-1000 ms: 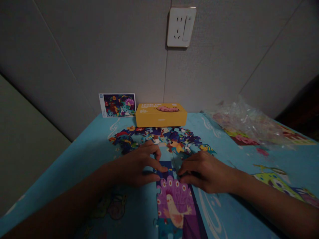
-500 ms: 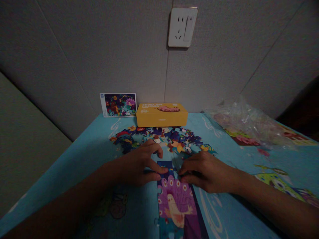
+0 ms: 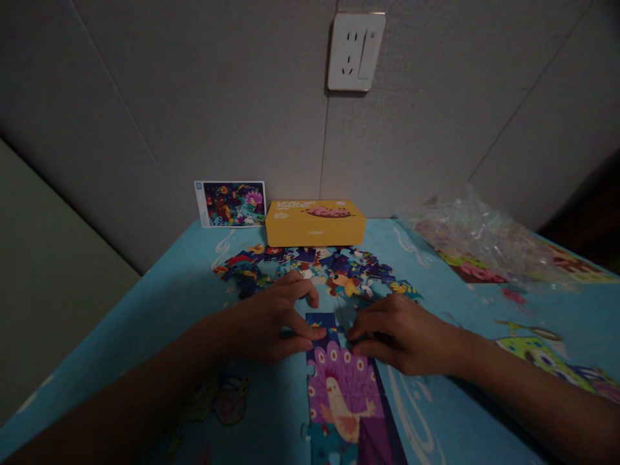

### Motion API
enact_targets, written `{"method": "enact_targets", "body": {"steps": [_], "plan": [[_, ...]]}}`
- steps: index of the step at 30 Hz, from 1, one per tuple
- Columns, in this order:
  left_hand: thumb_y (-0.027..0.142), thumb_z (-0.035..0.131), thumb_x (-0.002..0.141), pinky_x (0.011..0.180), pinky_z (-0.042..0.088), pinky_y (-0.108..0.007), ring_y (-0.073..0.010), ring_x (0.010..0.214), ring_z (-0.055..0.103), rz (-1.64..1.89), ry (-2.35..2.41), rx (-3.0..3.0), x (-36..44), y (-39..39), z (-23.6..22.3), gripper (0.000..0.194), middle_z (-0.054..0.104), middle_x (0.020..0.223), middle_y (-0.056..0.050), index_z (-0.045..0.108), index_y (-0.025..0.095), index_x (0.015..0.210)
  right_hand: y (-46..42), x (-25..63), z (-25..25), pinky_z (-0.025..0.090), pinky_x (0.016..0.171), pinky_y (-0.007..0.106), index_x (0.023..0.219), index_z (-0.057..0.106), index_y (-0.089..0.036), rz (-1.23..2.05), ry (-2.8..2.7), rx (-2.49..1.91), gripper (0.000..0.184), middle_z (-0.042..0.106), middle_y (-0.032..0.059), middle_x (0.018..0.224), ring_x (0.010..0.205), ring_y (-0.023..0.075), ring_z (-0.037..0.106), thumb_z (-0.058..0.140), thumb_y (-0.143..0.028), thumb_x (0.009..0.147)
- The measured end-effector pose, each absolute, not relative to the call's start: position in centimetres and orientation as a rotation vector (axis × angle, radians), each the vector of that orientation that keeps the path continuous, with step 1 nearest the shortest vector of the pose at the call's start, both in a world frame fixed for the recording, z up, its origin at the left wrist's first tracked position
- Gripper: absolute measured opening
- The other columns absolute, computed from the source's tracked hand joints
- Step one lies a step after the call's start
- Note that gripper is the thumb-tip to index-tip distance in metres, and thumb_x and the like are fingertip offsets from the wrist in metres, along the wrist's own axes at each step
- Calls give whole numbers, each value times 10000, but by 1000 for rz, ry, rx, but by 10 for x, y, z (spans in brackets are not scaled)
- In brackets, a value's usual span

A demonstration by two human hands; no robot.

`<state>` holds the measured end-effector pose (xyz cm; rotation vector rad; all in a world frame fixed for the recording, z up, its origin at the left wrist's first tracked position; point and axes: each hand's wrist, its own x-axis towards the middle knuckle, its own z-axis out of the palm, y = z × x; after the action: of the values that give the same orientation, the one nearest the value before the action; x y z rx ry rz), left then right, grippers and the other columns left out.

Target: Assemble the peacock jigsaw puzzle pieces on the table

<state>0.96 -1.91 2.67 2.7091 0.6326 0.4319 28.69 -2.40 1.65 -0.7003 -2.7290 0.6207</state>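
Observation:
A partly joined jigsaw puzzle (image 3: 343, 394) with a pink-purple peacock-like figure lies on the blue cloth in front of me. My left hand (image 3: 274, 320) is at its upper left. The index fingertip rests on a dark blue puzzle piece (image 3: 320, 319) at the top, the thumb touches the left edge, and another finger is bent up, apart from these. At the upper right edge, my right hand (image 3: 400, 332) has its fingers curled together, tips down by the puzzle. Whatever lies under those fingertips is hidden.
Loose puzzle pieces (image 3: 310, 261) are heaped beyond my hands. Behind them stands a yellow puzzle box (image 3: 314, 230), with a picture card (image 3: 232, 204) leaning on the wall to its left. Crumpled clear plastic (image 3: 489, 239) covers printed sheets at right. A wall socket (image 3: 356, 51) is above.

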Motion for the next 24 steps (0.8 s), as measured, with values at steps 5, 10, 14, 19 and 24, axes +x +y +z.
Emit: {"method": "enact_targets", "body": {"steps": [5,10,14,19,24], "plan": [[224,729,855,973,419,-411,-248,1082,515,447,639,2706,9,-20,27,129,548,1147,-75,794,268,958,-28,284,17,383,586,278,1014,695,-176,510,-2722,-661,191,677,37,773,663,153,619,548,-284,958],[217,728,852,994,401,-430,-254,1092,528,451,621,2727,10,-20,28,96,551,1144,-78,792,252,914,-38,270,21,364,588,300,1141,675,-189,395,-2740,-547,288,616,54,847,701,175,558,527,-369,971],[216,723,854,1022,373,-446,-255,1105,527,447,614,2732,10,-19,27,107,550,1136,-86,791,246,931,-41,265,20,385,615,310,1147,670,-198,460,-2781,-547,276,609,54,909,737,177,555,522,-351,970],[236,720,859,1000,401,-423,-245,1089,512,459,620,2726,10,-18,27,99,551,1135,-81,794,255,922,-41,266,22,377,607,306,1074,679,-196,486,-2781,-543,233,605,44,892,718,167,546,514,-323,971],[222,728,849,1019,402,-413,-231,1086,514,468,631,2720,10,-19,27,103,552,1140,-72,792,258,921,-41,267,23,357,589,299,1046,684,-196,483,-2780,-543,217,597,38,856,698,160,540,513,-306,968]]}}
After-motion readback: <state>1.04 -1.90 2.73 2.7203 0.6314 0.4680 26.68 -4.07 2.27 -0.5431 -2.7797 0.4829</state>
